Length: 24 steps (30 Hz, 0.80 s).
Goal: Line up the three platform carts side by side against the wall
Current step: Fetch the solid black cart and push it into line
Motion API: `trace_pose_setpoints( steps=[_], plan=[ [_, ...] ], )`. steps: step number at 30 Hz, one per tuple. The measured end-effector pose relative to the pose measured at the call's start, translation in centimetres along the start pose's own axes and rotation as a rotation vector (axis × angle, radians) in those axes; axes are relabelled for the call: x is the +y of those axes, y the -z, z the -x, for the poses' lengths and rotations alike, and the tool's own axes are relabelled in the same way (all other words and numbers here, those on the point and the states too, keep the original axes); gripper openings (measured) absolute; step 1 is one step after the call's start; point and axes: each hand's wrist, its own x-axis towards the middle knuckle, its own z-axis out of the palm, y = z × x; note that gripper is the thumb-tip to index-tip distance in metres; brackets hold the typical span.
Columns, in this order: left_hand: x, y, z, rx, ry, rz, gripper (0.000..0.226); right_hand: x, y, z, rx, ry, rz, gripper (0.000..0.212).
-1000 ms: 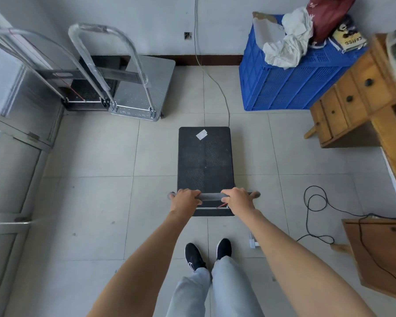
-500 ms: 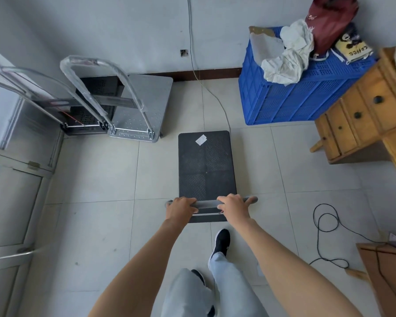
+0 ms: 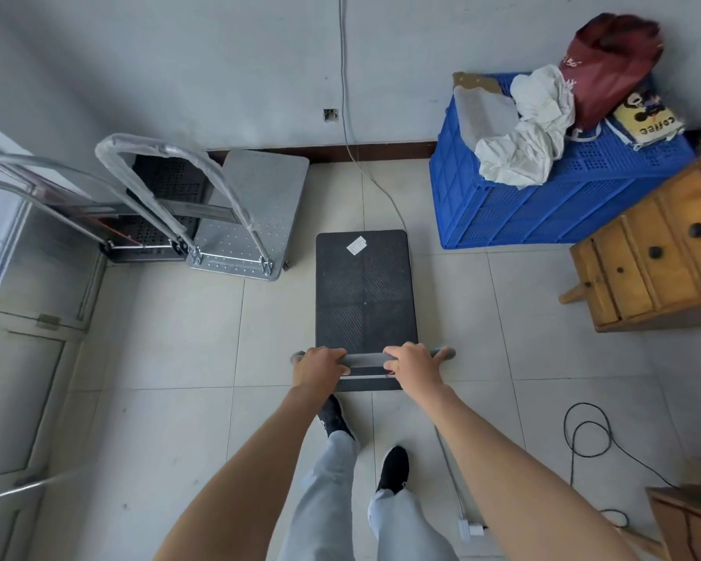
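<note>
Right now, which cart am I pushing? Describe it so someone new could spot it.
Start at the back wall, where two carts with tall handles stand in the left corner. Come to the floor between the silver cart and the blue crate. The black cart there is flat-decked, has a white sticker, and alone stands away from the wall.

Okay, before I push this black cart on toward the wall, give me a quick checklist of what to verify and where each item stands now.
1. Grip: left hand and right hand both closed on the handle bar: ok.
2. Slot between silver cart and blue crate open: ok.
3. Grey cable lies on the floor ahead of the black cart: not ok.
4. Black cart square to the wall: ok.
5. Wheels rolling freely: cannot tell.
</note>
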Motion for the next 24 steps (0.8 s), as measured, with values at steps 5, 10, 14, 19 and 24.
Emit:
trace_pose_setpoints(
  steps=[5,10,14,19,24],
  plan=[
    [-0.4,3.7,-5.0,-0.023,0.014,0.024,0.021,-2.5,2.6,-4.9,-0.04,-0.055,-0.022,0.02],
    [0.5,7.4,-9.7,-0.03,0.015,0.008,0.006,-4.1,6.0,-10.0,-0.074,-0.083,-0.025,0.012],
    [1.3,9.8,-13.2,-0.026,0.011,0.01,0.006,-4.7,8.1,-13.7,-0.073,-0.077,-0.001,0.008],
    [2.7,13.3,-17.7,-0.02,0.021,0.057,0.014,-5.6,11.0,-18.6,-0.073,-0.079,0.004,0.007],
    [4.1,16.9,-22.8,-0.033,0.063,0.045,0.022,-7.1,14.8,-23.6,-0.073,-0.061,-0.02,0.019]
  ],
)
